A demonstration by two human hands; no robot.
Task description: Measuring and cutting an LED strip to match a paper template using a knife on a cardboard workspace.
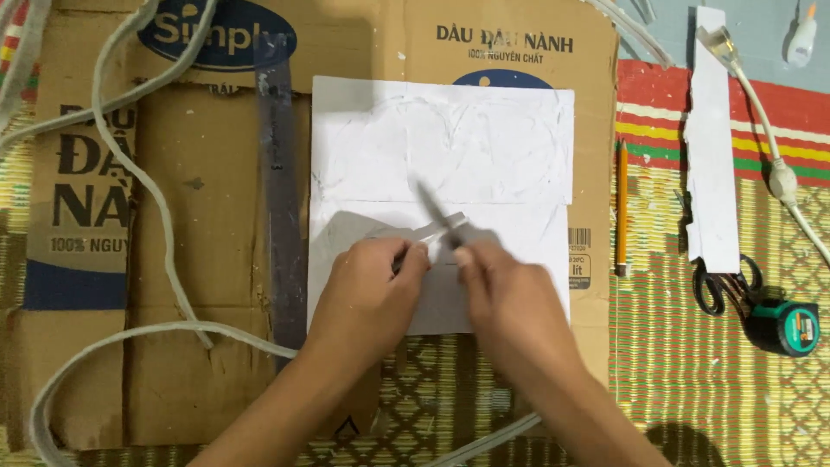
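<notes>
A white sheet (484, 138) lies on flattened brown cardboard (207, 259). Both of my hands meet over its lower half. My left hand (367, 290) pinches one end of a small pale strip (443, 225). Gripped in my right hand (506, 298) is a thin grey blade (430, 203), blurred, which points up and left across that strip. The fingertips of the two hands almost touch. A grey shadow or cut shape on the sheet is partly hidden under my hands.
A long dark metal ruler (281, 216) lies along the sheet's left edge. A pale cord (143, 190) loops over the cardboard. On the woven mat to the right are a pencil (621, 207), a white paper strip (713, 156), scissors (722, 290), a tape measure (791, 327) and a white cable (774, 147).
</notes>
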